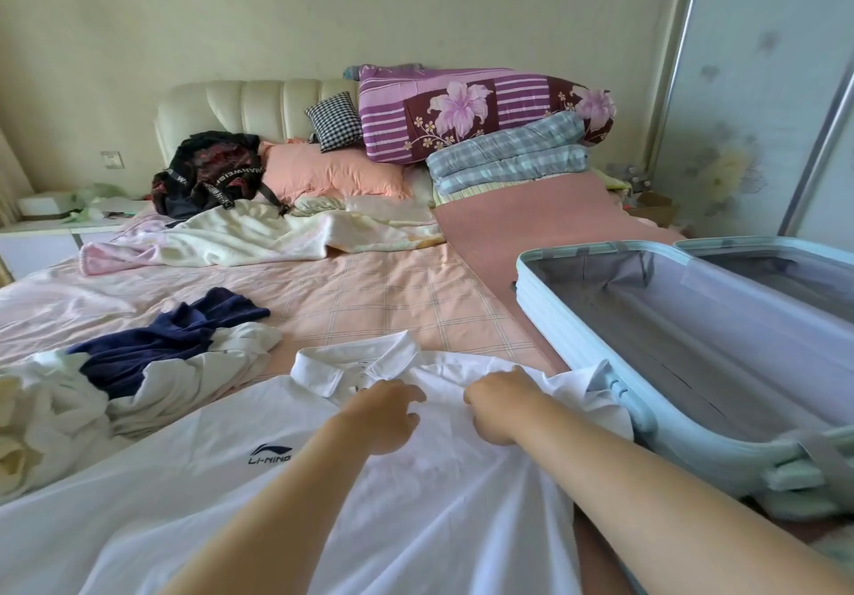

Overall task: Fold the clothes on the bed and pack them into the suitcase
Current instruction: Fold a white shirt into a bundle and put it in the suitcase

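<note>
A white polo shirt (222,493) with a dark chest logo lies spread on the bed in front of me, collar pointing away. My left hand (386,414) rests on the shirt just below the collar, fingers curled onto the cloth. My right hand (501,402) pinches the fabric near the shirt's right shoulder. A light blue suitcase (596,340) lies open on the bed at the right, its grey-lined halves holding nothing. A heap of clothes, with a navy garment (161,340) on top of white and cream pieces (51,405), sits at the left.
Pink checked bedsheet (393,298) stretches beyond the shirt. Near the headboard are a crumpled cream blanket (259,234), a black backpack (208,174), a pink pillow (332,174) and stacked folded quilts (485,118). A wardrobe door (758,86) stands at the right.
</note>
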Tool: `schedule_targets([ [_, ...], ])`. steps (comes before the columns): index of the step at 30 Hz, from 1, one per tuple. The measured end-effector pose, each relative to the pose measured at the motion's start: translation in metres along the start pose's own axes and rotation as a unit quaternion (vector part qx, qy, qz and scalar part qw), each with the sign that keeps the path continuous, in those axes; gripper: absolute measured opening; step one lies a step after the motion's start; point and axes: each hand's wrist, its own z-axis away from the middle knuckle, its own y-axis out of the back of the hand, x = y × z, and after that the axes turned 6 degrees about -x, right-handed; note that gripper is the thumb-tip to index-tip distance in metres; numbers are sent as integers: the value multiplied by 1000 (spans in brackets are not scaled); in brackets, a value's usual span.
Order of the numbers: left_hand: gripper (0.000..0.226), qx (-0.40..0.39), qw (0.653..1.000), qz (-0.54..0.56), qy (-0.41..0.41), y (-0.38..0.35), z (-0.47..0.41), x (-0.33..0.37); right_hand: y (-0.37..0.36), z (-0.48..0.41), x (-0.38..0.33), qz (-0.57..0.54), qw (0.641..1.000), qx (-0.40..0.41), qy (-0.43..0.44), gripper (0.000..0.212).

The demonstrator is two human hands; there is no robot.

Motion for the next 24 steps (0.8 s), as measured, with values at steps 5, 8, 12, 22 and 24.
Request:
schedule_targets([
  [5, 40, 54, 996, -2, 65, 13, 41, -67, 32, -11, -71, -32, 992, 98, 71, 43],
  [8, 44, 96, 984, -71, 131, 23, 73, -111, 52, -17, -131, -71, 982, 118, 128, 41],
  [12, 64, 60, 957, -134, 249, 31, 123, -175, 63, -36, -206, -125, 969, 105, 186, 52],
  [22, 43, 25, 964, -12, 266, 43, 178, -250, 57, -85, -303, -147, 964, 101, 197, 41],
  [24, 30, 96, 966, 73, 229, 54, 176, -254, 63, -90, -305, -152, 963, 140, 174, 26],
])
